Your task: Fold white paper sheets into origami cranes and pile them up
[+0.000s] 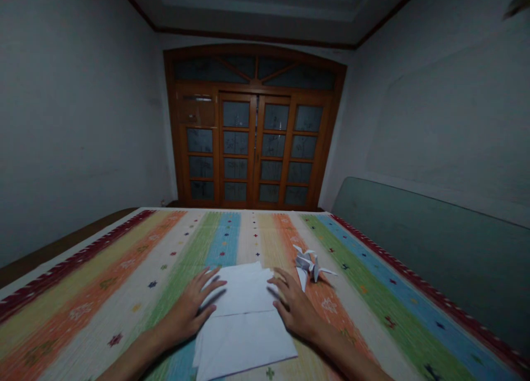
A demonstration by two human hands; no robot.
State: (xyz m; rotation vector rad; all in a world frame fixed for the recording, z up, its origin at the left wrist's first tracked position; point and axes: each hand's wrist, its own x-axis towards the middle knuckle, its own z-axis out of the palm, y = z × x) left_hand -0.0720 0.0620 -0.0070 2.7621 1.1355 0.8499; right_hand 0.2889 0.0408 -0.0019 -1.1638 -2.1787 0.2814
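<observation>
From the head view, our left hand (186,309) and right hand (296,306) lie spread flat, fingers apart, pressing down on either side of a folded white paper sheet (242,337) and pinching nothing. The sheet sits between them on a striped woven cloth (414,315), showing only broad folds, with one layer over another. A complete paper crane (310,265) stands just beyond our right hand, while the sheet remains far from that shape.

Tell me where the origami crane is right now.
In the head view, the origami crane sits on the striped cloth, to the right of the folded white paper and just beyond the right hand.
</observation>
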